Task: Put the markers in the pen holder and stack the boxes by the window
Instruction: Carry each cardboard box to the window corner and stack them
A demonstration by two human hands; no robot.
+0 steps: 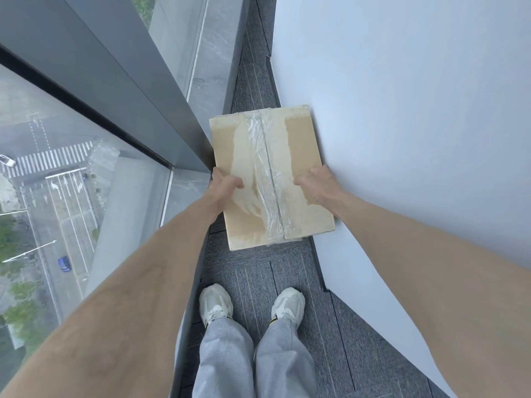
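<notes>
A flat cardboard box [298,145], sealed down the middle with clear tape, is in front of me between the window frame and a white wall. My left hand [225,186] grips its left edge, thumb on top and fingers hidden under the side. My right hand [317,183] grips the right edge the same way, next to the wall. Whether the box rests on the floor, on another box, or hangs in the air cannot be told. No markers or pen holder are in view.
A grey window frame [138,90] and floor-to-ceiling glass run along the left. A white wall [416,124] closes the right side. Grey carpet [258,271] forms a narrow strip between them, where my two feet in white shoes [215,303] stand.
</notes>
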